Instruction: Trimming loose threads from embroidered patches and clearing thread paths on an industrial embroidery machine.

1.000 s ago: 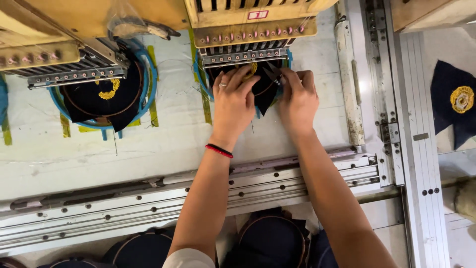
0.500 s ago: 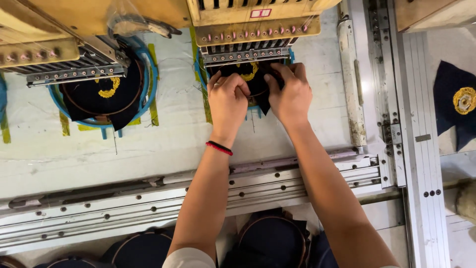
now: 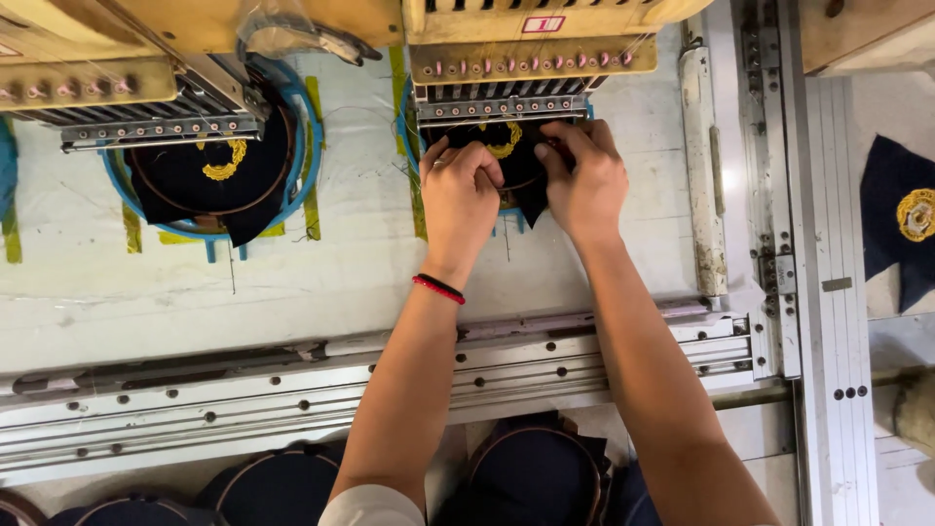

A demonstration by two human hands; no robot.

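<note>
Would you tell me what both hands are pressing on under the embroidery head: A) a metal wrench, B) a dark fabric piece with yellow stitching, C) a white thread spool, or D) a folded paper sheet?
B: the left hand and right hand rest on dark fabric bearing yellow embroidery.

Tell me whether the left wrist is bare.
No: a red and black band circles the left wrist, below the left hand that presses on the dark fabric under the embroidery head.
</note>
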